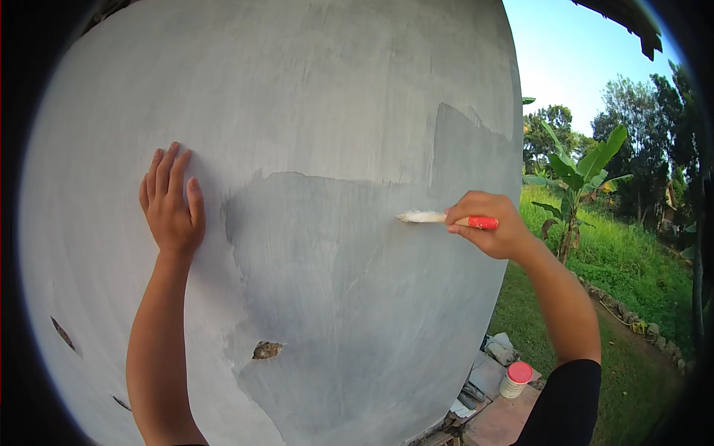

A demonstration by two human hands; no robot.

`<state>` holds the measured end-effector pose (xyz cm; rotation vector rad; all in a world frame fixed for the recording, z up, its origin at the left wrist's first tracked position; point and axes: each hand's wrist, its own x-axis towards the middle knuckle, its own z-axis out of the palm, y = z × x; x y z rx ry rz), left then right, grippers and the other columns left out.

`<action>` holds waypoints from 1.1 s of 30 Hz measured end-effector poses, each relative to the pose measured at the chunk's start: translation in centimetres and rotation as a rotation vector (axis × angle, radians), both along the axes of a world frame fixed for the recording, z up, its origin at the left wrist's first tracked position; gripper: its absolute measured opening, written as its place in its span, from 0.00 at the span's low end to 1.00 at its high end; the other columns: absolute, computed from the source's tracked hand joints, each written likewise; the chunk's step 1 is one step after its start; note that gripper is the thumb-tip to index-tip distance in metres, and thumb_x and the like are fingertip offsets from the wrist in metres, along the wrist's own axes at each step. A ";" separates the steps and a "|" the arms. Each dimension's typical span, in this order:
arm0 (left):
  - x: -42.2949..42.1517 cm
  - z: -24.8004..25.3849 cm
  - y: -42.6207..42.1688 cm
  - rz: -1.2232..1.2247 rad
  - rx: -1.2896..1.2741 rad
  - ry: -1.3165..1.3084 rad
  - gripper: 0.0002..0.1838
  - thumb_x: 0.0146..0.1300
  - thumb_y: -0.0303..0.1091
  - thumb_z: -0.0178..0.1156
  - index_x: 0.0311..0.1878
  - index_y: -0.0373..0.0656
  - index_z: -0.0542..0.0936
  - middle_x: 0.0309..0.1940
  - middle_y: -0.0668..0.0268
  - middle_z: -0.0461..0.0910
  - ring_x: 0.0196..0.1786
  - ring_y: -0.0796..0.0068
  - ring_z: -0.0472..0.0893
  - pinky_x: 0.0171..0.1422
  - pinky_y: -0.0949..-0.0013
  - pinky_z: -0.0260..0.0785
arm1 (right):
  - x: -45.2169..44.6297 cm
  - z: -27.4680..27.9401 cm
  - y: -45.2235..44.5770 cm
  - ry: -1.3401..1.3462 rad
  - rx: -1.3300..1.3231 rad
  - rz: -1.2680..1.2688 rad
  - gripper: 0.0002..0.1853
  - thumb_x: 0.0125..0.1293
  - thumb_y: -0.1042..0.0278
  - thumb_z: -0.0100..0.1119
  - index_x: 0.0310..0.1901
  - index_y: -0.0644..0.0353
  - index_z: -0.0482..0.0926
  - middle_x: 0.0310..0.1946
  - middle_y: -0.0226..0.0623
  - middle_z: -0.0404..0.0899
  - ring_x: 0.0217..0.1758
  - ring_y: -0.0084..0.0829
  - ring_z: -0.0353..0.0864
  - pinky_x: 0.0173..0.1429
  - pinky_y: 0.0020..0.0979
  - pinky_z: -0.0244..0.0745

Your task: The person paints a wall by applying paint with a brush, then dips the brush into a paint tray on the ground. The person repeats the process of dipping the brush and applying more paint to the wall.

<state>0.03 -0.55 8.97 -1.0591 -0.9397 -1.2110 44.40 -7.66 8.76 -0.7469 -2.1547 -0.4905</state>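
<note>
My left hand (172,199) rests flat on the pale part of a grey wall (312,97), its fingers pointing up and the thumb a little apart. To the right, my right hand (487,223) is closed around a paintbrush (422,217) with a red-ended handle. The brush points left, its whitish bristles at the wall over a darker grey patch (320,253). That patch has an uneven edge and covers the middle and lower wall.
A white tub with a red lid (515,379) stands on paving at the lower right. The wall has a hole (266,350) low in the middle. Beyond its right edge are grass, a banana plant (576,178), trees and a stone border.
</note>
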 end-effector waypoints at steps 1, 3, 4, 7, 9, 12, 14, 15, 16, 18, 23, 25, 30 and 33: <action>0.0 0.0 0.0 0.002 0.006 0.002 0.21 0.68 0.43 0.39 0.57 0.49 0.73 0.62 0.67 0.70 0.70 0.64 0.62 0.73 0.58 0.46 | 0.1 2.8 0.4 0.004 -0.012 -0.041 0.04 0.55 0.73 0.65 0.33 0.58 0.81 0.28 0.35 0.79 0.30 0.31 0.77 0.36 0.29 0.70; 0.0 -0.1 0.0 0.023 -0.007 0.001 0.21 0.70 0.41 0.37 0.58 0.47 0.73 0.63 0.66 0.69 0.70 0.63 0.62 0.72 0.60 0.47 | 0.4 7.3 1.6 0.198 -0.040 -0.120 0.05 0.56 0.71 0.65 0.33 0.59 0.81 0.30 0.35 0.80 0.31 0.27 0.77 0.37 0.28 0.70; 0.0 -0.1 0.0 0.027 0.003 -0.001 0.21 0.70 0.41 0.37 0.58 0.47 0.73 0.63 0.66 0.69 0.70 0.63 0.62 0.72 0.60 0.47 | 0.6 9.5 2.1 0.260 0.012 -0.091 0.05 0.56 0.70 0.65 0.34 0.59 0.82 0.31 0.34 0.81 0.32 0.26 0.77 0.38 0.28 0.70; 0.0 -0.1 0.0 0.039 -0.015 0.001 0.21 0.70 0.41 0.37 0.58 0.46 0.73 0.63 0.65 0.69 0.70 0.63 0.62 0.72 0.60 0.47 | 0.6 12.4 2.8 0.355 0.228 -0.061 0.05 0.56 0.70 0.65 0.34 0.58 0.82 0.31 0.33 0.81 0.33 0.26 0.77 0.39 0.27 0.70; 0.0 -0.1 0.0 0.019 -0.012 -0.010 0.21 0.69 0.43 0.38 0.58 0.49 0.73 0.62 0.67 0.70 0.70 0.64 0.62 0.73 0.59 0.47 | 0.4 12.0 3.2 0.389 0.350 -0.063 0.05 0.56 0.70 0.65 0.35 0.58 0.82 0.32 0.32 0.81 0.34 0.27 0.77 0.40 0.28 0.71; -0.1 -0.1 0.1 0.017 -0.014 -0.011 0.21 0.69 0.43 0.38 0.58 0.49 0.73 0.63 0.67 0.69 0.70 0.64 0.61 0.72 0.60 0.47 | 0.6 10.6 2.7 0.183 0.307 -0.104 0.05 0.56 0.70 0.65 0.35 0.57 0.82 0.32 0.32 0.81 0.34 0.29 0.77 0.41 0.28 0.71; -0.2 -0.1 0.1 0.022 -0.013 -0.011 0.21 0.69 0.43 0.38 0.58 0.49 0.73 0.63 0.67 0.69 0.70 0.64 0.61 0.72 0.60 0.47 | 0.4 10.9 1.9 0.246 0.284 -0.099 0.05 0.56 0.70 0.65 0.35 0.57 0.82 0.32 0.32 0.81 0.34 0.29 0.77 0.41 0.29 0.71; -0.2 -0.1 0.2 0.024 -0.012 -0.003 0.21 0.69 0.43 0.38 0.58 0.49 0.73 0.63 0.67 0.69 0.70 0.64 0.61 0.72 0.60 0.47 | 0.5 10.8 1.8 0.317 0.260 -0.099 0.05 0.56 0.71 0.65 0.35 0.57 0.82 0.33 0.32 0.81 0.34 0.30 0.77 0.41 0.29 0.71; -0.2 -0.1 0.2 0.021 -0.020 0.002 0.21 0.69 0.43 0.38 0.58 0.49 0.73 0.63 0.67 0.69 0.70 0.64 0.61 0.72 0.60 0.47 | 0.6 10.7 2.3 0.321 0.252 -0.103 0.05 0.56 0.71 0.65 0.35 0.57 0.82 0.33 0.32 0.81 0.34 0.30 0.77 0.41 0.29 0.71; -0.2 0.0 0.2 0.022 -0.003 0.003 0.21 0.69 0.43 0.38 0.58 0.49 0.73 0.62 0.67 0.70 0.70 0.65 0.62 0.72 0.60 0.47 | 0.8 10.4 3.8 0.295 0.459 -0.067 0.05 0.56 0.71 0.65 0.35 0.57 0.82 0.33 0.33 0.81 0.34 0.31 0.78 0.40 0.29 0.71; -0.2 -0.1 0.2 0.002 0.000 0.004 0.20 0.69 0.43 0.38 0.57 0.49 0.74 0.62 0.67 0.70 0.69 0.65 0.62 0.72 0.60 0.47 | -0.4 -1.0 2.5 -0.003 0.304 -0.026 0.05 0.55 0.75 0.63 0.34 0.59 0.79 0.31 0.36 0.78 0.35 0.37 0.78 0.38 0.30 0.71; -0.3 0.0 0.1 0.011 0.006 -0.015 0.20 0.69 0.43 0.39 0.56 0.49 0.74 0.62 0.67 0.70 0.69 0.65 0.62 0.72 0.60 0.48 | -0.6 -3.7 1.1 -0.118 0.247 0.002 0.05 0.55 0.75 0.63 0.34 0.58 0.79 0.31 0.36 0.78 0.35 0.37 0.78 0.37 0.30 0.72; -0.2 -0.1 0.2 0.003 0.009 -0.006 0.19 0.66 0.40 0.42 0.56 0.49 0.74 0.61 0.68 0.71 0.69 0.65 0.63 0.71 0.60 0.49 | -0.2 2.9 1.7 0.134 -0.086 -0.006 0.05 0.56 0.74 0.64 0.35 0.57 0.81 0.28 0.31 0.79 0.33 0.26 0.77 0.41 0.27 0.71; -0.2 -0.2 0.3 0.014 0.012 -0.017 0.18 0.66 0.39 0.42 0.56 0.50 0.74 0.61 0.68 0.71 0.69 0.65 0.63 0.71 0.60 0.49 | 0.4 9.8 2.8 0.411 0.068 0.005 0.03 0.58 0.73 0.62 0.35 0.59 0.81 0.27 0.29 0.79 0.34 0.20 0.75 0.41 0.25 0.69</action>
